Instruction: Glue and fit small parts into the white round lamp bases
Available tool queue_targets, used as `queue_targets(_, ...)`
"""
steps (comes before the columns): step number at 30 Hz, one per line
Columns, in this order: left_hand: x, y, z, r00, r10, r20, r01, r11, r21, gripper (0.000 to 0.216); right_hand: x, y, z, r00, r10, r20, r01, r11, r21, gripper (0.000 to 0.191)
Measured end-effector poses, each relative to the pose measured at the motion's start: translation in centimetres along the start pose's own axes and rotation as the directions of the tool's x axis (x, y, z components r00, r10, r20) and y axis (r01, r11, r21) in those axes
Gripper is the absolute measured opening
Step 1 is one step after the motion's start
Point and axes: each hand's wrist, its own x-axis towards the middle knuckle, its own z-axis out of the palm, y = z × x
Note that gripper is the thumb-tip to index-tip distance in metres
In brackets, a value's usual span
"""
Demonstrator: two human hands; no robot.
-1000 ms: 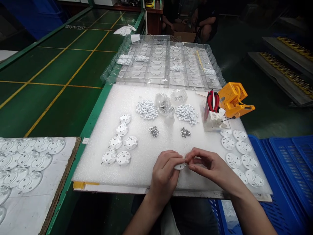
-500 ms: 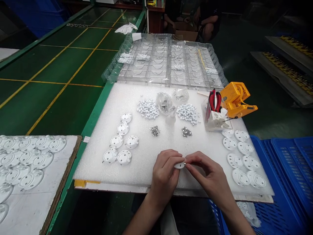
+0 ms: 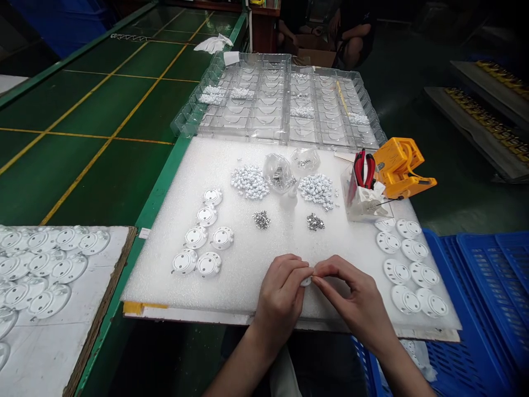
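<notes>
My left hand and my right hand meet over the white foam board. Between their fingertips is a small white round plastic disc, mostly hidden by my fingers. Both hands pinch it at its edge. Further up the foam lie several matching white discs at the left and more at the right. Loose piles of small white parts and small metal bits lie beyond my hands, out of reach of my fingers.
Clear blister trays stand behind the foam. A clear box with red-handled pliers and a yellow tool sit at its far right. A board of white discs lies left; a blue crate stands right. People sit beyond.
My fingers now cover more of the small disc, and my right hand has drawn closer to my left. The camera view has shifted slightly.
</notes>
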Motion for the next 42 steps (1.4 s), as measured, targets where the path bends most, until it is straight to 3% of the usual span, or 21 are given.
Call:
queue_targets(7, 0.1, 0.1, -0.1, 1.000, -0.012, 0.002, 0.012, 1.000, -0.017, 0.028, 0.1, 0.1, 0.0, 1.000, 0.023, -0.002, -0.023, 0.999, 0.043, 0.022)
queue_targets(18, -0.2, 0.1, -0.1, 0.999, -0.038, -0.008, 0.038, 0.999, 0.016, 0.028, -0.5, 0.9, 0.5, 0.998, -0.006, -0.060, 0.010, 0.999, 0.053, 0.004)
queue_targets(22, -0.3, 0.0, -0.1, 0.999, -0.049, -0.022, 0.049, 0.998, 0.030, 0.028, -0.8, 1.1, 0.4, 0.998, -0.006, -0.063, 0.011, 0.997, 0.075, 0.006)
queue_targets(42, 0.0, 0.1, -0.1, 1.000, 0.024, -0.011, -0.025, 1.000, -0.019, 0.028, -0.4, 0.9, 0.6, 0.982, -0.181, -0.048, 0.181, 0.983, 0.003, 0.012)
